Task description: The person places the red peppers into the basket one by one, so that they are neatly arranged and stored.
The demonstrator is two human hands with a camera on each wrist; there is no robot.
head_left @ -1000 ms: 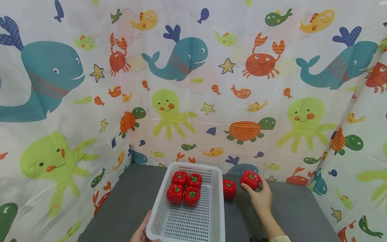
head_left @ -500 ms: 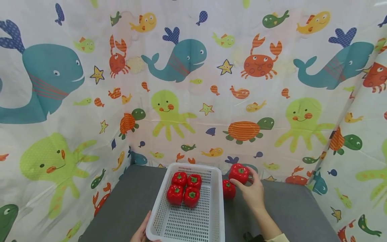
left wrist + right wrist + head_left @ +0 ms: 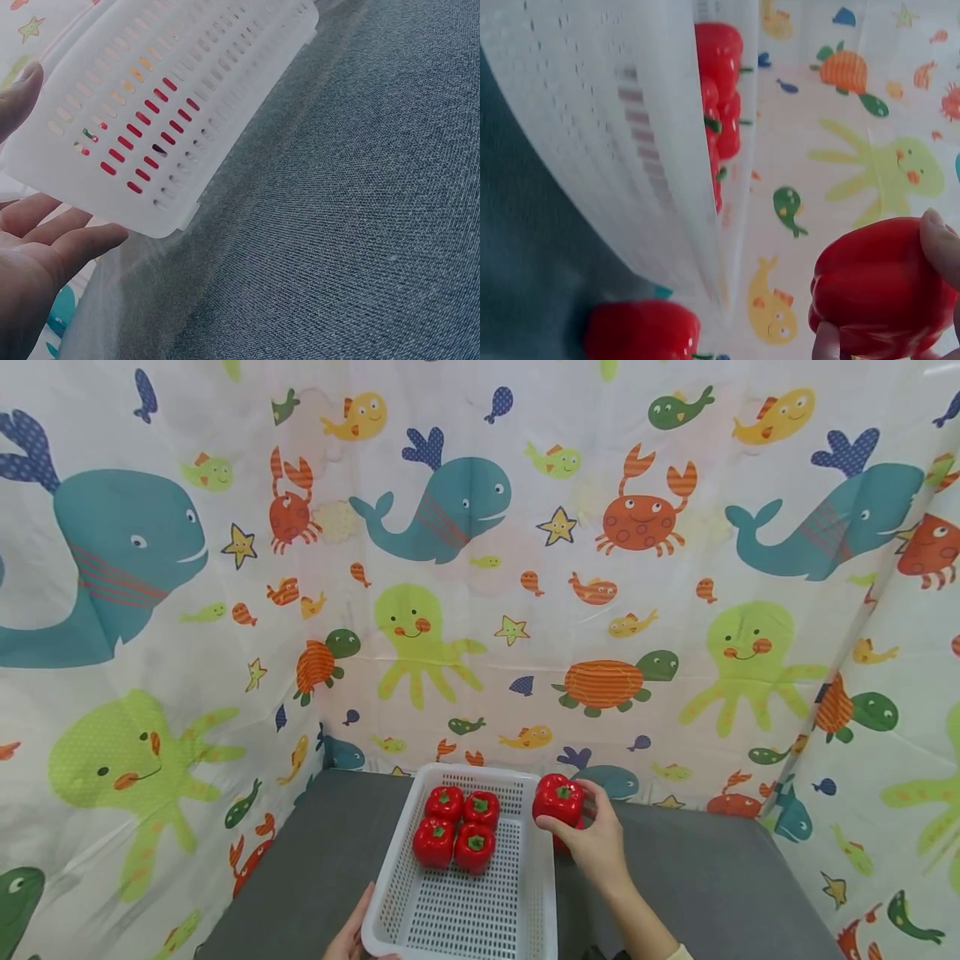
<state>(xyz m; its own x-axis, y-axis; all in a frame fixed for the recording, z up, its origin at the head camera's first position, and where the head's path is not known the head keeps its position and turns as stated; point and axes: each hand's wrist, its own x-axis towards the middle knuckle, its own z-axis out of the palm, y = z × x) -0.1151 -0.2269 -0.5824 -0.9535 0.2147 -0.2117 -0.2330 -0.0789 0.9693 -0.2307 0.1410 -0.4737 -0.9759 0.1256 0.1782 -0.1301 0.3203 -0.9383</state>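
My right hand (image 3: 600,843) holds a red bell pepper (image 3: 558,800) with a green stem, thumb and fingers on its sides. In the head view this pepper overlaps the right rim of a white perforated plastic basket (image 3: 546,893); the right wrist view shows it beside the raised wall. Behind it, a second bell pepper (image 3: 641,330) lies on the table outside the basket, mostly hidden in the head view. Several red bell peppers (image 3: 475,847) sit grouped in the basket's far left part. My left hand (image 3: 348,935) grips the basket's near left corner, thumb and fingers spread around it.
A dark grey cloth-covered table (image 3: 300,868) extends on both sides of the basket. Behind and beside it hangs a white curtain (image 3: 465,685) printed with sea animals.
My right hand has carried its pepper leftward from the table's right side to the basket's right rim, passing in front of the other loose pepper. My left hand has stayed put.
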